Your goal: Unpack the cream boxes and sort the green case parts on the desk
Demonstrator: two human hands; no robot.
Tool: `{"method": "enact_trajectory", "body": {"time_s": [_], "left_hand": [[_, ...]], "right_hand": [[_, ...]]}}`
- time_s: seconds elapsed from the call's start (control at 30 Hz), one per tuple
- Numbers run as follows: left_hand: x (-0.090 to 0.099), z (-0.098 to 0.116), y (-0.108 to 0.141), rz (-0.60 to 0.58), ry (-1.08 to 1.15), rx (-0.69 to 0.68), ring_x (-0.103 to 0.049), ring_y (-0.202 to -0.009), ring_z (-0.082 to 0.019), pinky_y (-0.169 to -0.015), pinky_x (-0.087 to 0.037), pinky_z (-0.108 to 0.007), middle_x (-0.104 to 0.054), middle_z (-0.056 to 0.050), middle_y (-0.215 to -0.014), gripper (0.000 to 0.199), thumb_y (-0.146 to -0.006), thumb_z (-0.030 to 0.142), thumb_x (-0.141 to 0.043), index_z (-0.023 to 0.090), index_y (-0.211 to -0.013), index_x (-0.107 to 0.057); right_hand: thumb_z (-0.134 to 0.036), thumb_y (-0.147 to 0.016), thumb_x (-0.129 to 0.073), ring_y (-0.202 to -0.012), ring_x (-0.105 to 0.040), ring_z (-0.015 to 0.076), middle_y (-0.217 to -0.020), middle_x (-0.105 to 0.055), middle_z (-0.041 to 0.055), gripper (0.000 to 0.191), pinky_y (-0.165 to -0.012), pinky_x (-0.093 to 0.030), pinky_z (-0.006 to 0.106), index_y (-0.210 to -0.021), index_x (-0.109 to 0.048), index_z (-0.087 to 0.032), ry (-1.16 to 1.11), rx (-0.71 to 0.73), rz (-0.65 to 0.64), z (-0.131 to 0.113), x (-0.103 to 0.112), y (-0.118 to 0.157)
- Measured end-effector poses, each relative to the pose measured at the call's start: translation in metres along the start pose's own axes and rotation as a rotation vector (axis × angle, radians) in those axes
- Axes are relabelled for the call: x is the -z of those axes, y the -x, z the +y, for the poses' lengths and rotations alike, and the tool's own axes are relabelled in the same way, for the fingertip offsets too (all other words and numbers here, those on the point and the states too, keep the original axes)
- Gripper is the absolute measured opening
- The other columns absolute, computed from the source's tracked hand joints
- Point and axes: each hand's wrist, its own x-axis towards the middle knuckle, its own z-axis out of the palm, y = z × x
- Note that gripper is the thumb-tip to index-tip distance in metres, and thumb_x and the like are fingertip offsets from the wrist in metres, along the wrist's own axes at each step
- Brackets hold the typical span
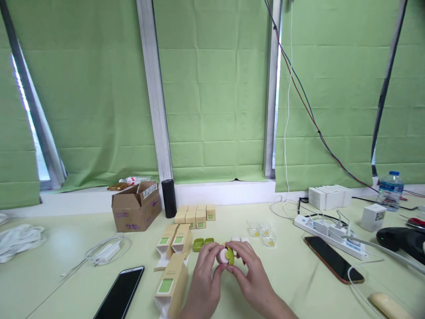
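Observation:
Between the fingertips of both hands is a small rounded item, white on its left part and green on its right (227,256). My left hand (207,274) pinches the white side, and my right hand (248,270) grips the green side. Just behind my left hand lies an open green case (199,244). White pieces (240,239) show partly behind my right fingers. To the left stand opened tan boxes with green labels, the nearest one (171,283) beside my left wrist. Clear round containers with yellow dots (264,230) lie beyond my right hand.
Small tan boxes (195,216) stand in rows at the back, near a black cylinder (169,198) and a cardboard box (135,207). One phone (120,292) lies front left, another (333,258) at right, by a power strip (330,235) with cables.

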Motion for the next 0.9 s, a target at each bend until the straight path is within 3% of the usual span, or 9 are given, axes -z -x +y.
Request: {"method": "enact_trajectory", "body": {"time_s": [0.13, 0.23, 0.33, 0.43, 0.6, 0.73, 0.83, 0.9], "left_hand": [[0.000, 0.000, -0.009, 0.159, 0.304, 0.216, -0.065, -0.123, -0.031, -0.107, -0.054, -0.047, -0.070, -0.013, -0.127, 0.028, -0.094, 0.037, -0.068, 0.024, -0.119, -0.072], [0.001, -0.008, -0.021, 0.316, 0.795, 0.488, -0.069, -0.122, -0.030, -0.109, -0.054, -0.044, -0.075, -0.012, -0.122, 0.033, -0.086, 0.033, -0.080, 0.020, -0.115, -0.073], [0.005, -0.014, -0.028, 0.276, 1.293, 0.654, -0.071, -0.122, -0.029, -0.115, -0.051, -0.042, -0.078, -0.017, -0.121, 0.027, -0.085, 0.016, -0.079, 0.013, -0.111, -0.076], [0.010, -0.015, -0.029, 0.219, 1.514, 0.681, -0.070, -0.125, -0.028, -0.117, -0.049, -0.041, -0.078, -0.019, -0.122, 0.022, -0.088, 0.003, -0.069, 0.010, -0.107, -0.078], [0.013, -0.010, -0.026, 0.132, 1.609, 0.649, -0.067, -0.129, -0.027, -0.121, -0.045, -0.042, -0.077, -0.017, -0.124, 0.023, -0.092, 0.002, -0.065, 0.013, -0.106, -0.079], [0.011, -0.011, -0.027, 0.115, 1.541, 0.618, -0.069, -0.126, -0.028, -0.116, -0.050, -0.042, -0.076, -0.018, -0.126, 0.024, -0.087, 0.015, -0.078, 0.014, -0.112, -0.077], [0.013, -0.011, -0.035, 0.167, 1.351, 0.592, -0.073, -0.116, -0.028, -0.102, -0.059, -0.041, -0.075, -0.017, -0.127, 0.039, -0.083, 0.029, -0.085, 0.017, -0.118, -0.073], [0.014, -0.010, -0.045, 0.168, 1.066, 0.540, -0.075, -0.105, -0.025, -0.090, -0.061, -0.039, -0.075, -0.016, -0.126, 0.046, -0.086, 0.041, -0.081, 0.018, -0.125, -0.068]], "right_hand": [[-0.027, -0.092, -0.067, -0.100, -0.064, 0.0291, -0.121, -0.073, 0.0093, 0.038, -0.080, -0.053, 0.040, -0.130, -0.068, -0.030, 0.012, -0.077, 0.069, 0.008, 0.003, -0.001], [-0.031, -0.089, -0.069, -0.092, -0.065, 0.0269, -0.113, -0.073, 0.0094, 0.038, -0.074, -0.053, 0.036, -0.126, -0.070, -0.026, 0.006, -0.186, 0.152, 0.018, 0.005, -0.003], [-0.035, -0.085, -0.071, -0.077, -0.064, 0.0237, -0.099, -0.072, 0.0077, 0.041, -0.067, -0.052, 0.034, -0.124, -0.071, -0.022, -0.013, -0.302, 0.181, 0.027, 0.002, -0.003], [-0.037, -0.082, -0.073, -0.070, -0.063, 0.0221, -0.094, -0.073, 0.0075, 0.044, -0.063, -0.050, 0.033, -0.122, -0.073, -0.020, -0.049, -0.370, 0.142, 0.034, -0.007, 0.000], [-0.037, -0.075, -0.076, -0.076, -0.065, 0.0250, -0.097, -0.076, 0.0103, 0.042, -0.061, -0.048, 0.032, -0.113, -0.076, -0.018, -0.155, -0.431, 0.092, 0.037, -0.019, 0.006], [-0.039, -0.071, -0.077, -0.077, -0.063, 0.0245, -0.099, -0.076, 0.0115, 0.043, -0.064, -0.048, 0.033, -0.108, -0.075, -0.017, -0.234, -0.471, 0.048, 0.040, -0.022, 0.008], [-0.040, -0.068, -0.080, -0.077, -0.062, 0.0237, -0.099, -0.076, 0.0118, 0.044, -0.066, -0.048, 0.033, -0.105, -0.074, -0.016, -0.315, -0.501, 0.024, 0.045, -0.022, 0.007], [-0.041, -0.067, -0.081, -0.077, -0.060, 0.0233, -0.097, -0.075, 0.0115, 0.046, -0.064, -0.047, 0.032, -0.105, -0.073, -0.016, -0.376, -0.527, 0.012, 0.047, -0.022, 0.007]]}}
